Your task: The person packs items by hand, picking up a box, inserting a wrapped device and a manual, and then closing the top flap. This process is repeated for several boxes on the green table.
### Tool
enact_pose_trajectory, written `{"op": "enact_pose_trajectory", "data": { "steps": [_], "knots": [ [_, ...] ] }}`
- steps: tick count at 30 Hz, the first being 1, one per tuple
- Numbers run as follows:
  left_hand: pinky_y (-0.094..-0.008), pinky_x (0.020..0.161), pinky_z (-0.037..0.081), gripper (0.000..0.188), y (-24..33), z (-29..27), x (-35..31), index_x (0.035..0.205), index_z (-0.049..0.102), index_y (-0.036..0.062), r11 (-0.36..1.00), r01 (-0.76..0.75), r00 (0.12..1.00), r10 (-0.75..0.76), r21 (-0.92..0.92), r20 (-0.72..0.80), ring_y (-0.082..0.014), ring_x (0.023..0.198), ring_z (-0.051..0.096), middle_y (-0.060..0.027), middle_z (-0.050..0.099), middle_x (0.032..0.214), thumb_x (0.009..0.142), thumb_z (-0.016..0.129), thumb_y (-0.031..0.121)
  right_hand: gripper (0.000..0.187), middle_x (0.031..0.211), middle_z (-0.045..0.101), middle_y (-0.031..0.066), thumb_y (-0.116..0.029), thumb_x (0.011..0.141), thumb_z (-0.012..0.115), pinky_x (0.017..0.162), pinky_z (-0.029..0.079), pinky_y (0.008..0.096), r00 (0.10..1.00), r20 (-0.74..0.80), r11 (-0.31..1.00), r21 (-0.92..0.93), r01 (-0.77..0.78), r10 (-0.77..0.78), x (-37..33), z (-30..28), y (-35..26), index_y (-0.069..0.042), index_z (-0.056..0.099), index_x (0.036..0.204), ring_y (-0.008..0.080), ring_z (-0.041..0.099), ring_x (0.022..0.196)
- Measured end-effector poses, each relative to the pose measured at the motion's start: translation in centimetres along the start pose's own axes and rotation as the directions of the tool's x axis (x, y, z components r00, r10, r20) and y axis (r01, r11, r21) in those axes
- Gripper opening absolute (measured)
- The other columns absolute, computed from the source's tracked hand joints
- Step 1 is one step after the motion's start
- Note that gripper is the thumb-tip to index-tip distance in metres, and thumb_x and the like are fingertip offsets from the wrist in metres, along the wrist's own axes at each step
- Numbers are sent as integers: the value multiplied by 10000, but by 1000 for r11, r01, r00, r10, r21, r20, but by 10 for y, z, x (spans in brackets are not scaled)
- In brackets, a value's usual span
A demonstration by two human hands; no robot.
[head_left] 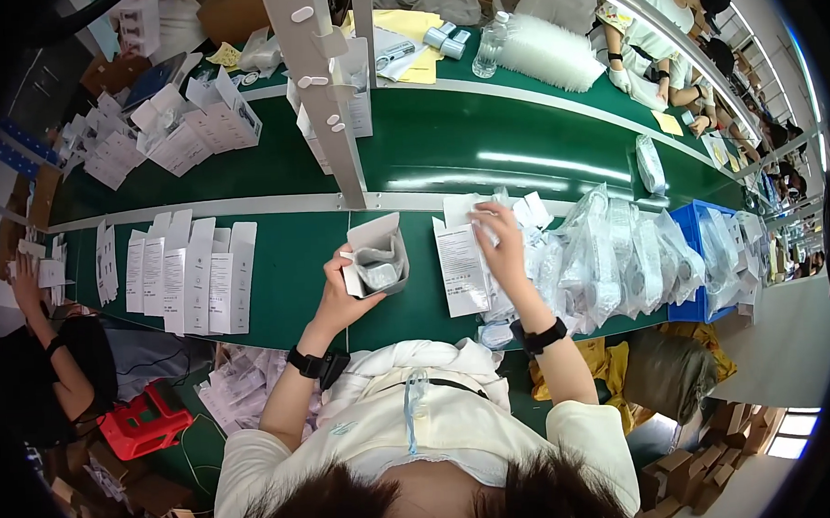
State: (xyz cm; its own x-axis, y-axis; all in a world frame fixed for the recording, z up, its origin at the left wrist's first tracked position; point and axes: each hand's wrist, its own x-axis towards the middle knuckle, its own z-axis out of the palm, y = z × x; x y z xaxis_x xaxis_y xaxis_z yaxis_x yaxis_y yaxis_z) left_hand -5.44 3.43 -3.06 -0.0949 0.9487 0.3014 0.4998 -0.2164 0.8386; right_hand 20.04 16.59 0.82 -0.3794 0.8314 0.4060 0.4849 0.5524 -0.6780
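**Open carton held with its mouth tipped up toward the wearer's head**

The open white box sits on the near side of the grey post, slightly right of its foot, over the green table. Its mouth points up at the head camera, so its long axis runs roughly along the line of sight and looks foreshortened; the lower end is hidden. One flap stands raised on the edge nearest the post. A silvery pouch shows inside.

The left hand wraps the box from the side and near edge, thumb across the front, holding it firmly.

The right hand is farther right of the post, fingers bent and partly spread at the edge of a printed box; whether they pinch it, I cannot tell. That box has its long axis running away from the wearer, toward the post's side of the table.

Left of the post, a row of white boxes stands upright. Well to its right lie clear-bagged items, then a blue bin.
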Motion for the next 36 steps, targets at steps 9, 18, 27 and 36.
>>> {"op": "enact_pose_trajectory", "data": {
  "steps": [9,18,27,36],
  "knots": [
    [-353,856,400,535,52,-24,7,1060,447,57,985,-2,1000,-2,172,21,-277,1043,471,-151,401,1168,622,746,118,377,951,584,167,-124,628,697,778,440,370,794,241,730,-598,-332,558,29,9,149,10,584,961,332,544,886],
    [-321,709,444,113,56,-30,22,718,601,30,968,64,996,-77,244,41,-257,842,536,-131,494,1053,658,685,78,183,868,614,104,-113,705,656,713,461,319,946,137,952,48,-302,293,12,-10,139,10,542,777,235,596,800],
    [-343,694,458,99,53,-30,25,710,583,19,977,32,999,-35,212,11,-264,858,533,-111,505,1016,677,661,71,216,917,607,114,-85,734,609,726,468,300,863,54,833,237,-500,503,4,0,97,-15,532,924,206,591,798],
    [-336,673,462,97,53,-30,24,699,582,16,977,26,1000,-25,210,-7,-255,834,551,-102,536,986,679,655,77,511,970,586,209,-115,614,658,799,456,398,911,225,889,-391,-240,345,42,64,144,-25,542,1103,376,564,880]
  ]
}}
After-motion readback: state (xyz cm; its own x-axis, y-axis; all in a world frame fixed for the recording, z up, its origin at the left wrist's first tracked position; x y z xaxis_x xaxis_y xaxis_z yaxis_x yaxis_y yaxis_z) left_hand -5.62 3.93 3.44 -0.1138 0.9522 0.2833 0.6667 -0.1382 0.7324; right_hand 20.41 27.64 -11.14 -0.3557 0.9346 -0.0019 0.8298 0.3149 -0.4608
